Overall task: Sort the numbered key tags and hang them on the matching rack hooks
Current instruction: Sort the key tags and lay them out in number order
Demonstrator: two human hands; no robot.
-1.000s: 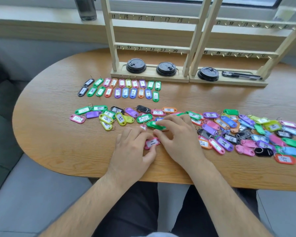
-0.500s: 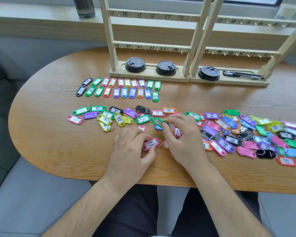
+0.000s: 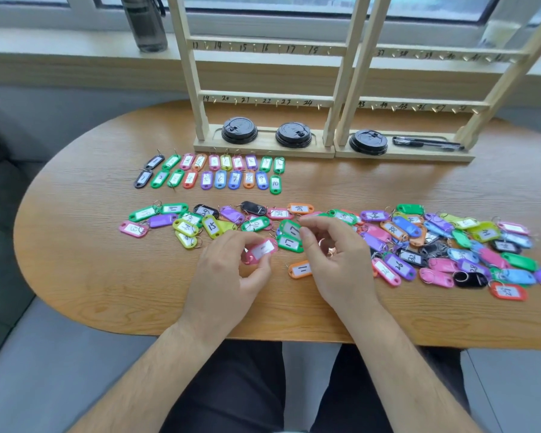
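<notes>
A: What is the left hand (image 3: 228, 270) doing?
B: Its fingers pinch a pink tag (image 3: 260, 250) over the table (image 3: 75, 260).
A: And the right hand (image 3: 334, 254)?
B: It pinches a green tag (image 3: 289, 228), near the orange tag (image 3: 300, 269) that lies flat. The rack (image 3: 264, 103) stands far behind.

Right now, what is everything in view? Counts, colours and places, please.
table: 1, brown wood, oval
racks: 2, pale wood, table's far side
lids: 3, black, on rack bases
pen: 1, black, right rack's base
bottle: 1, dark grey, windowsill
sorted tags: 20, mixed colours, two rows before left rack
loose tags: many, mixed colours, across table's middle
orange tag: 1, marked 11, alone nearer the person
left hand: holds one pink tag
right hand: pinches one green tag
</notes>
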